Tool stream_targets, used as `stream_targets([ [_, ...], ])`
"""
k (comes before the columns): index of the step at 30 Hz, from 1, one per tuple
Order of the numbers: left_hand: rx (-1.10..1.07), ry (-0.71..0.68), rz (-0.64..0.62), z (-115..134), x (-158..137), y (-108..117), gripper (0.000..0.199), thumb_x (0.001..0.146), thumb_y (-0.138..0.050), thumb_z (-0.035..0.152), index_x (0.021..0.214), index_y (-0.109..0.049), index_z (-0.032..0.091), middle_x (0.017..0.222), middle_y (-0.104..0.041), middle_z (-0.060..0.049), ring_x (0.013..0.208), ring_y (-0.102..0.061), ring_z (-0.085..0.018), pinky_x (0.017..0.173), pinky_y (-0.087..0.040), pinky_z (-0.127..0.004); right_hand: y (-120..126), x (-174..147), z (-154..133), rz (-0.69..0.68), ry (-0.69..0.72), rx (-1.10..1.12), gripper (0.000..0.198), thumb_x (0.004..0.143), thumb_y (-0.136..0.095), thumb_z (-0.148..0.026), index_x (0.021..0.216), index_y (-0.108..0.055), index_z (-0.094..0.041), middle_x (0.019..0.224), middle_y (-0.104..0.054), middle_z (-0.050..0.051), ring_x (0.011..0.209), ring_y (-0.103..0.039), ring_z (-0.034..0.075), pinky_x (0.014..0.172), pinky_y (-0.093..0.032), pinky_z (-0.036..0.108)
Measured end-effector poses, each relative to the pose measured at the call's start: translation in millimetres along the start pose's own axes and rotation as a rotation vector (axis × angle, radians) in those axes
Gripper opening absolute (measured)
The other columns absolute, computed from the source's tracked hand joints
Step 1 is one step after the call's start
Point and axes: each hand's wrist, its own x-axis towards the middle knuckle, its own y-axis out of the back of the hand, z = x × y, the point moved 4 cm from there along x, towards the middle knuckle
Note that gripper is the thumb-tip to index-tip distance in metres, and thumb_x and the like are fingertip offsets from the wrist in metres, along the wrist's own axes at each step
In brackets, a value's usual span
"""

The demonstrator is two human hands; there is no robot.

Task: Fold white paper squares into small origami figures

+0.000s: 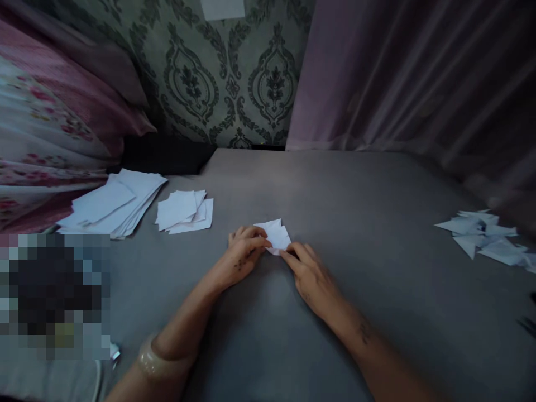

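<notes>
A small white sheet of paper (277,234) with folded edges lies on the grey surface (326,195) in the middle of the view. My left hand (247,248) grips its left side, thumb and fingers closed at the edge. At the paper's lower right corner, my right hand (307,273) pinches the near edge between thumb and fingers. Part of the paper's left side is hidden under my left fingers.
Left of my hands lie a small pile of square papers (182,212) and a larger stack of sheets (119,204). Several folded pointed paper pieces (488,234) lie far right. A black flat object (167,156) sits by the wall; a white cable (98,379) is near left.
</notes>
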Motion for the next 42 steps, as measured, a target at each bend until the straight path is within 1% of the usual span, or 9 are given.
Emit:
stream_targets([
  [4, 0.171, -0.033, 0.242, 10.4, 2.2, 0.8, 0.036, 0.084, -0.057, 0.021, 0.119, -0.056, 0.03, 0.138, -0.035, -0.009, 0.125, -0.031, -0.031, 0.099, -0.029, -0.049, -0.5, -0.6, -0.5, -0.018, -0.008, -0.03, 0.039, 0.088, -0.041, -0.004, 0.118, -0.06, -0.02, 0.109, -0.057, 0.01, 0.099, -0.051, 0.022, 0.085, -0.048, 0.036],
  [7, 0.155, 0.006, 0.313, 8.3, 1.9, -4.0, 0.058, 0.079, -0.065, 0.027, 0.131, -0.039, 0.021, 0.13, -0.04, -0.015, 0.119, -0.039, -0.03, 0.096, -0.036, -0.047, 2.0, -0.9, -1.6, -0.024, -0.008, -0.024, 0.039, 0.087, -0.042, -0.004, 0.115, -0.062, -0.022, 0.109, -0.057, 0.009, 0.098, -0.05, 0.021, 0.085, -0.048, 0.036],
  [10, 0.031, -0.031, 0.201, 3.8, 2.7, -14.8, 0.036, 0.082, -0.06, 0.027, 0.115, -0.046, 0.017, 0.104, -0.055, -0.009, 0.096, -0.053, -0.022, 0.084, -0.045, -0.039, 4.7, -1.2, -1.1, -0.032, -0.004, 0.009, 0.041, 0.087, -0.041, -0.004, 0.117, -0.061, -0.025, 0.107, -0.057, 0.008, 0.096, -0.05, 0.021, 0.083, -0.048, 0.036],
  [13, -0.057, -0.094, 0.082, 4.4, 3.7, -22.5, 0.012, 0.089, -0.049, 0.023, 0.099, -0.054, 0.018, 0.092, -0.059, -0.006, 0.089, -0.056, -0.018, 0.081, -0.047, -0.033, 6.7, -1.6, 3.1, -0.028, 0.02, 0.066, 0.043, 0.085, -0.041, -0.001, 0.115, -0.062, -0.025, 0.104, -0.058, 0.006, 0.096, -0.051, 0.019, 0.085, -0.047, 0.035],
  [22, 0.006, -0.236, 0.034, 8.4, 4.4, -23.2, 0.029, 0.094, -0.039, 0.026, 0.098, -0.068, 0.021, 0.094, -0.063, -0.008, 0.089, -0.056, -0.017, 0.079, -0.048, -0.031, 19.5, -2.7, 23.9, -0.065, 0.023, 0.236, 0.046, 0.08, -0.043, -0.001, 0.108, -0.068, -0.027, 0.106, -0.061, 0.003, 0.101, -0.055, 0.016, 0.09, -0.045, 0.032],
  [30, 0.105, -0.292, -0.107, 27.6, -0.2, -22.1, 0.032, 0.095, -0.035, 0.02, 0.114, -0.061, 0.021, 0.105, -0.06, -0.007, 0.1, -0.052, -0.018, 0.088, -0.046, -0.033, 37.2, -3.6, 36.1, -0.101, -0.052, 0.28, 0.04, 0.076, -0.043, -0.002, 0.094, -0.071, -0.024, 0.095, -0.067, 0.002, 0.089, -0.061, 0.015, 0.085, -0.047, 0.029],
  [34, 0.131, -0.309, -0.155, 31.8, -3.5, -26.4, 0.038, 0.093, -0.037, 0.016, 0.127, -0.052, 0.024, 0.11, -0.056, -0.007, 0.103, -0.049, -0.019, 0.091, -0.045, -0.033, 36.3, -2.7, 39.8, -0.047, -0.112, 0.299, 0.037, 0.078, -0.042, -0.005, 0.094, -0.071, -0.024, 0.092, -0.069, 0.002, 0.086, -0.063, 0.015, 0.081, -0.047, 0.029],
  [39, 0.232, -0.278, -0.138, 30.4, -2.3, -31.2, 0.055, 0.084, -0.042, 0.005, 0.131, -0.048, 0.034, 0.11, -0.051, -0.007, 0.093, -0.048, -0.02, 0.087, -0.044, -0.035, 17.6, 5.1, 42.0, 0.116, -0.236, 0.288, 0.029, 0.082, -0.045, -0.012, 0.097, -0.068, -0.022, 0.092, -0.069, 0.003, 0.085, -0.062, 0.016, 0.077, -0.048, 0.029],
  [42, 0.205, -0.283, -0.136, 33.3, -1.6, -28.8, 0.048, 0.085, -0.041, 0.006, 0.126, -0.052, 0.029, 0.104, -0.053, -0.007, 0.092, -0.049, -0.02, 0.087, -0.045, -0.034, 6.3, 11.2, 39.4, 0.18, -0.305, 0.257, 0.022, 0.083, -0.052, -0.02, 0.1, -0.065, -0.02, 0.091, -0.066, 0.005, 0.083, -0.061, 0.016, 0.074, -0.047, 0.028],
])
